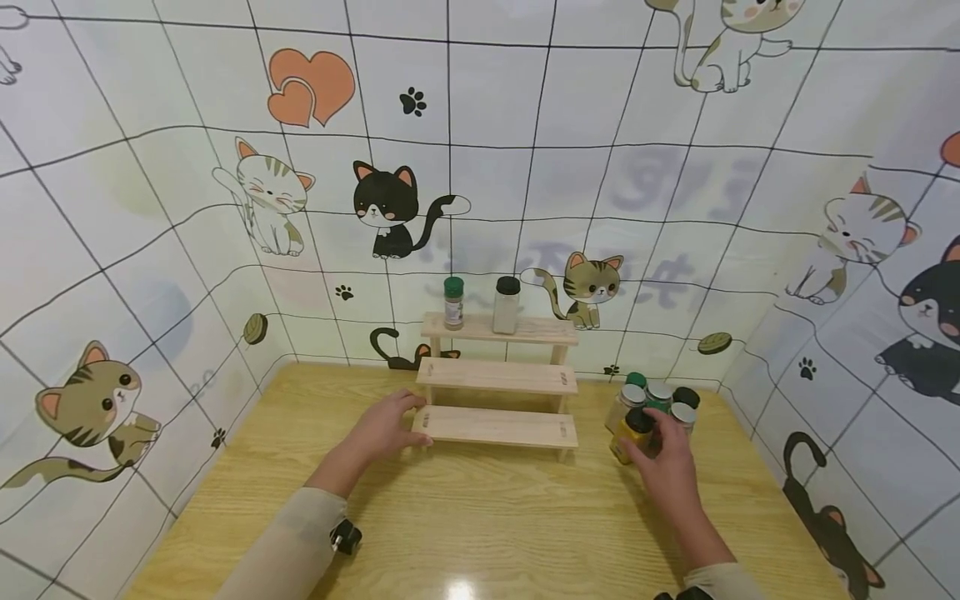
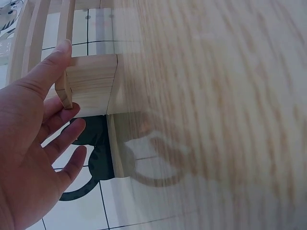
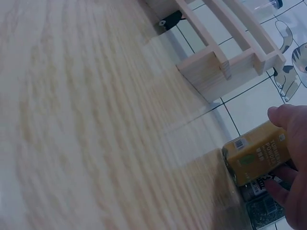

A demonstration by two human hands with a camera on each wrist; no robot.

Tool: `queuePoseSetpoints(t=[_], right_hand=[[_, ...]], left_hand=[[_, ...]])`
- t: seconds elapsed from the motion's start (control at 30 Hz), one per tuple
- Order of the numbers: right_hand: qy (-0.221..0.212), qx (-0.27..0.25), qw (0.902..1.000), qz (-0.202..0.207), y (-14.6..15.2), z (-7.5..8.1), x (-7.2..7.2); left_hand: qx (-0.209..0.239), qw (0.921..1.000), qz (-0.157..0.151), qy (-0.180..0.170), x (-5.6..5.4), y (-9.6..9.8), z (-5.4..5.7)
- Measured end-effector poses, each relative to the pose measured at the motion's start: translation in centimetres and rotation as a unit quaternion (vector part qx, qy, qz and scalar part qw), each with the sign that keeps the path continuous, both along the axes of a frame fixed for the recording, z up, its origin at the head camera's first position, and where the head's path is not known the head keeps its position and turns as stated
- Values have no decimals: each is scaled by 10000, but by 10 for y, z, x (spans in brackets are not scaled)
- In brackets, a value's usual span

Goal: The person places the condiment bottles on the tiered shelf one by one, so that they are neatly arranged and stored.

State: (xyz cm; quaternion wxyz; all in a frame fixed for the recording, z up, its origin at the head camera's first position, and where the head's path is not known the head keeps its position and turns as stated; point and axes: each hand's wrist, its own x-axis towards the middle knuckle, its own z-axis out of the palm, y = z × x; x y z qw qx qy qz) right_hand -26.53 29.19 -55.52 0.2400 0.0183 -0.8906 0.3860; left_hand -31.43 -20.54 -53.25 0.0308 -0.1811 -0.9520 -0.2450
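My left hand [image 1: 384,427] pinches the left end of the lowest board of a three-step wooden spice rack [image 1: 495,426]. In the left wrist view, the thumb of that hand [image 2: 29,124] lies on one face of the board and a finger on the other. My right hand [image 1: 667,458] grips a yellow-labelled turmeric powder jar [image 3: 256,155] near its black cap, with the thumb on one side and fingers on the other. That jar stands at the front of a group of spice jars on the table's right side. On the rack's top step are a green-capped jar [image 1: 453,304] and a black-capped jar [image 1: 506,307].
Behind the turmeric jar stand several other jars, among them a white-capped jar [image 1: 628,402] and a black-capped one [image 1: 686,398]. The wood-grain table [image 1: 480,517] meets a tiled, cat-printed wall covering [image 1: 495,200] at the back and sides.
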Motion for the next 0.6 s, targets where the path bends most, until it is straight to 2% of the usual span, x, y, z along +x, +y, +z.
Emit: queuePoseSetpoints(t=[0.2,0.43,0.6], right_hand=[[-57,-92,9999,107,-3,-7,-2],[-223,-239,9985,443,-3,-9,1],[-237,-509,9964,643,-3,-11,2]], left_hand=[[-17,9999,59,-108,3,2,1],[-15,10000,12,95,2,2,0],[15,10000,9,76,2,1,0]])
